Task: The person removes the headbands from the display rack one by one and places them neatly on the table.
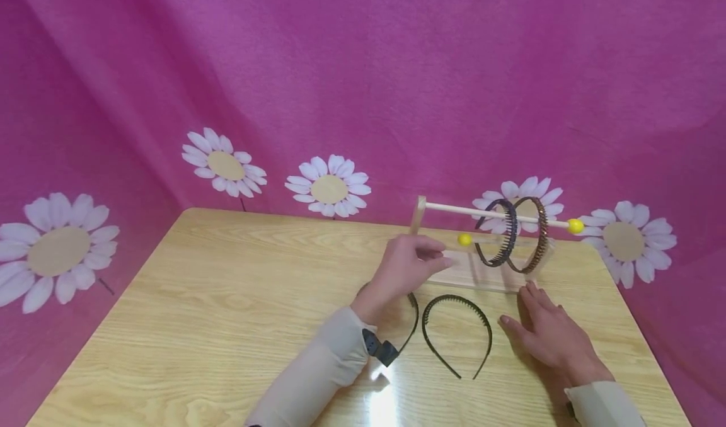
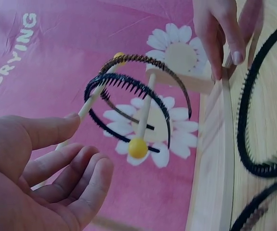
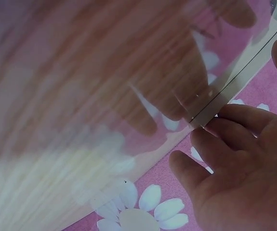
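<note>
My left hand (image 1: 399, 264) hovers at the left part of a wooden rack (image 1: 465, 278), thumb and fingers apart with nothing between them. Beside its thumb in the left wrist view runs a pale rod (image 2: 84, 109). A black toothed headband (image 1: 512, 235) and a brown braided-looking headband (image 1: 544, 238) hang on the rack toward its right end. My right hand (image 1: 558, 339) lies with spread fingers, fingertips at the front right corner of the rack's base. In front of the rack a black headband (image 1: 486, 323) lies flat on the table. Another black headband (image 1: 417, 317) lies partly hidden under my left forearm.
The rack's two rods end in yellow balls, one ball (image 1: 575, 226) at the right and another ball (image 1: 464, 239) nearer the middle. Behind the wooden table (image 1: 227, 313) hangs a pink cloth (image 1: 397, 99) with white daisies.
</note>
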A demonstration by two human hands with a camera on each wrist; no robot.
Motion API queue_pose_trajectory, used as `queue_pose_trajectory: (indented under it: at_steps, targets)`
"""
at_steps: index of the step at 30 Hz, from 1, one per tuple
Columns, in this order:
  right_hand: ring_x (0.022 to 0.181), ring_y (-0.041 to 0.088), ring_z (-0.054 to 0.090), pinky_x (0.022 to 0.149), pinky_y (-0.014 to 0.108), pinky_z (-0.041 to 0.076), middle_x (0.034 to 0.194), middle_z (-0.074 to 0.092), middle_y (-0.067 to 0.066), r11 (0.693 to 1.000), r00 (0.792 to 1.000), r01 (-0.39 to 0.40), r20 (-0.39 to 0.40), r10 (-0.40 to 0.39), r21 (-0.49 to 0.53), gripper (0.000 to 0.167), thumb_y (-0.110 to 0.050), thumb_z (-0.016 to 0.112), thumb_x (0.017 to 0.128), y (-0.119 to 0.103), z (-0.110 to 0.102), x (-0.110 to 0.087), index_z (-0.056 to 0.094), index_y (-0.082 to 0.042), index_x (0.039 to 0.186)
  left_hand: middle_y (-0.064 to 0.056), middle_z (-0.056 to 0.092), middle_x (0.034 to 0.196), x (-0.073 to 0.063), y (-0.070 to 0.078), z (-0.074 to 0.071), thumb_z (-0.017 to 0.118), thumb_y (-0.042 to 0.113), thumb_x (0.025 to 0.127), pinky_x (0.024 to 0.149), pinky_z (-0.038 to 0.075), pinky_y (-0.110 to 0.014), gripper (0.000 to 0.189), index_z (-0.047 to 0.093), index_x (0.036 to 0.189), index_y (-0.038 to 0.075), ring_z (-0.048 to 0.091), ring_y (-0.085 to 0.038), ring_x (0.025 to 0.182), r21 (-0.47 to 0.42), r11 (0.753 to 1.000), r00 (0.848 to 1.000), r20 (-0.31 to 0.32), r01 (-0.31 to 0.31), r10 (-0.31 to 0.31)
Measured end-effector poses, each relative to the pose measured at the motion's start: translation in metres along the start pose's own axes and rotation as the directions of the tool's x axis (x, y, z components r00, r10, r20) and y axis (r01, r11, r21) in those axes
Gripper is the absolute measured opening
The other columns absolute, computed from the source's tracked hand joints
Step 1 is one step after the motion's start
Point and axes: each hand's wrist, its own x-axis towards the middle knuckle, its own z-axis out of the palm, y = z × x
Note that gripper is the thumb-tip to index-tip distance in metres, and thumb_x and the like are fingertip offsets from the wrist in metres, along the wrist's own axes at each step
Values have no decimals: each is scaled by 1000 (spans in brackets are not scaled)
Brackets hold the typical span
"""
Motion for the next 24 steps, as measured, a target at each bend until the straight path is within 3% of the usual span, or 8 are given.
queue_pose_trajectory:
  at_steps: [14, 21, 24]
  targets:
    - [141, 54, 24, 109, 71, 23, 159, 19, 33, 1000, 1000, -2, -5, 2, -8, 93, -62, 49, 98, 1, 1, 1, 27, 11, 152, 0, 75, 91, 20, 22, 48, 82, 14, 86, 69, 52, -13, 26, 76, 110, 5, 64, 0, 76, -32, 999, 998, -59, -11, 9]
    - [143, 53, 22, 109, 72, 22, 160, 18, 31, 1000, 1000, -7, -4, 7, 3, 94, -64, 49, 98, 1, 1, 1, 26, 9, 154, 1, 74, 96, 29, 27, 73, 89, 22, 79, 69, 45, -8, 41, 76, 115, 8, 66, -8, 83, 109, 991, 991, -100, -79, 90]
    - [143, 51, 22, 109, 72, 22, 160, 18, 31, 1000, 1000, -7, -4, 7, -5, 94, -64, 48, 98, 0, 1, 1, 25, 9, 154, 3, 74, 99, 31, 28, 82, 91, 26, 76, 68, 42, -6, 47, 75, 118, 11, 64, -5, 82, 171, 981, 987, -114, -88, 109]
